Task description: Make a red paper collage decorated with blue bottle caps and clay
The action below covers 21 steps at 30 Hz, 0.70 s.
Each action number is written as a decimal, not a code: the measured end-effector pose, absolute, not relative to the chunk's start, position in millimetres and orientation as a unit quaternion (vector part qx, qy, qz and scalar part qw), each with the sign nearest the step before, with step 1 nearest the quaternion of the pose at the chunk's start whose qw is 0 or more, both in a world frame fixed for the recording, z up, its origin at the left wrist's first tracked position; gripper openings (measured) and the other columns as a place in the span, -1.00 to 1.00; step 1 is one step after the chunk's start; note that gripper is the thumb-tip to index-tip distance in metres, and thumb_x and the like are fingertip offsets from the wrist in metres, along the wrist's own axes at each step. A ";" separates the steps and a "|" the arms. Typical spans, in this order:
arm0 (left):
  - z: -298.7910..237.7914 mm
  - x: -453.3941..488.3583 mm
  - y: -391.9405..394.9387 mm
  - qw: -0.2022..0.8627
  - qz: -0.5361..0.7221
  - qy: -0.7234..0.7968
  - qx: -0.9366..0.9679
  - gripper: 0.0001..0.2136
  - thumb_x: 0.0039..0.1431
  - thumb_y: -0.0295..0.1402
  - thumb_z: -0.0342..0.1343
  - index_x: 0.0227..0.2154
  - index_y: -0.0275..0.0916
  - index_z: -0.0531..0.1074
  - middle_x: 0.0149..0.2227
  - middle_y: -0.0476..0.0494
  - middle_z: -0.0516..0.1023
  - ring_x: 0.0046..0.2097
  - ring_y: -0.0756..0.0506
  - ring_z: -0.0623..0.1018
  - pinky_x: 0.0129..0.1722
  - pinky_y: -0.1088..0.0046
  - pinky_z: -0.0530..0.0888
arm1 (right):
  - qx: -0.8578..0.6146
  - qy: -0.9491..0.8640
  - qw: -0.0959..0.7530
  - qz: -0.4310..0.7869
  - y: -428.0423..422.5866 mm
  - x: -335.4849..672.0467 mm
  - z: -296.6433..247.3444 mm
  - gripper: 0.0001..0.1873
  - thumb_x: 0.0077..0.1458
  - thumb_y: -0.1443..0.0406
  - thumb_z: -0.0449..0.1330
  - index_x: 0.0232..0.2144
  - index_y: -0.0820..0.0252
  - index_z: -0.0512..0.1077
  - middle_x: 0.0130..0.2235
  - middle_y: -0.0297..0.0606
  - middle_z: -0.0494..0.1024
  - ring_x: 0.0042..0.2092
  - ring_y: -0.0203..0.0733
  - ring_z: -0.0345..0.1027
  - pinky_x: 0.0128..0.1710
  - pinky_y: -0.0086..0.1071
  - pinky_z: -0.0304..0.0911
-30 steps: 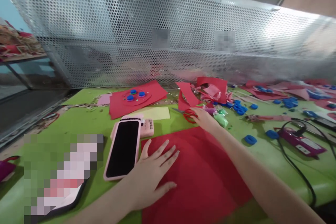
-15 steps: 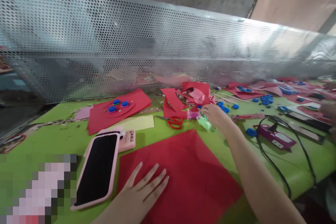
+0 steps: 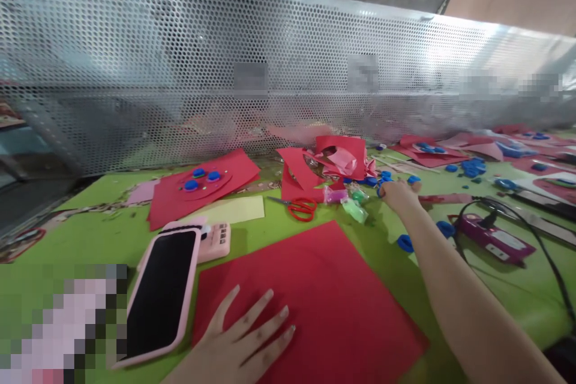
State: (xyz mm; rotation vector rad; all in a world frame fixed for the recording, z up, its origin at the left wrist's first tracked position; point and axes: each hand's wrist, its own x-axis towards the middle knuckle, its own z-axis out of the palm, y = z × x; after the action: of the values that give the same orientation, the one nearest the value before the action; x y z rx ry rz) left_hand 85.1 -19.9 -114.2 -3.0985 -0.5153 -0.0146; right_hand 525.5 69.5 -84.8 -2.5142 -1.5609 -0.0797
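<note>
A large red sheet (image 3: 333,288) lies on the green tabletop (image 3: 112,204), one corner pointing away from the person. The left hand (image 3: 243,336) rests on the sheet's near left part, palm down, fingers fanned wide. Beyond the sheet's right side, the right hand (image 3: 398,195) reaches in among small blue pieces (image 3: 386,176), its fingers bent close together; whether they grip one cannot be told. Just past the sheet's far corner are red-handled scissors (image 3: 302,209), slightly to its left, and a green packet (image 3: 354,210), slightly to its right. Left of the sheet lies a phone (image 3: 164,291) in a pink case; farther beyond the sheet, to the left, is a red card (image 3: 171,198) bearing three blue discs (image 3: 213,176). A purple power strip (image 3: 497,239) sits to the sheet's right, and a perforated metal panel (image 3: 288,72) stands well beyond it.
</note>
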 end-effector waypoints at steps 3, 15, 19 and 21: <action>-110.5 86.2 -22.3 -0.010 0.004 -0.174 -0.985 -0.38 0.28 -0.40 -0.17 0.22 0.11 -0.44 0.21 0.08 0.18 0.22 -0.18 0.25 0.20 0.08 0.16 | -0.836 -0.528 0.151 0.015 68.3 521.8 -75.8 -0.74 0.21 0.24 0.10 -0.08 0.20 0.36 -0.04 -0.18 0.42 -0.09 -0.14 0.36 -0.12 -0.16 0.33; -77.4 78.7 -25.8 0.123 -0.086 -0.175 -0.973 -0.23 0.14 0.02 -0.07 0.28 -0.23 -0.26 0.23 -0.20 0.14 0.20 -0.25 0.29 0.05 0.25 0.28 | -0.511 -0.769 0.180 0.341 15.5 378.7 -47.6 -0.81 -0.11 0.35 0.35 -0.36 0.22 0.47 -0.45 -0.42 0.57 -0.44 -0.34 0.48 -0.44 -0.50 0.39; -76.1 82.0 -28.0 0.123 -0.074 -0.173 -0.974 -0.25 0.17 -0.02 -0.08 0.28 -0.25 -0.25 0.23 -0.17 0.16 0.20 -0.21 0.30 -0.01 0.30 0.36 | -0.545 -0.771 0.190 0.270 15.6 349.9 -57.7 -0.87 -0.04 0.46 0.27 -0.36 0.25 0.47 -0.40 -0.35 0.59 -0.44 -0.32 0.47 -0.41 -0.46 0.40; -78.2 83.3 -28.4 0.110 -0.066 -0.182 -0.975 -0.25 0.17 -0.02 -0.08 0.28 -0.21 -0.29 0.23 -0.15 0.16 0.19 -0.22 0.31 -0.01 0.27 0.38 | -0.594 -0.752 0.223 0.180 16.2 361.4 -52.8 -0.85 0.01 0.51 0.20 -0.33 0.25 0.45 -0.27 -0.24 0.57 -0.28 -0.25 0.47 -0.23 -0.35 0.39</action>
State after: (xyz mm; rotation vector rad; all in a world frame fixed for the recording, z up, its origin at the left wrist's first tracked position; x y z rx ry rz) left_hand 83.3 -28.4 -78.2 -2.8655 -0.5357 -0.1937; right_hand 361.4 16.2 -52.8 -1.6393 -2.0765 0.4977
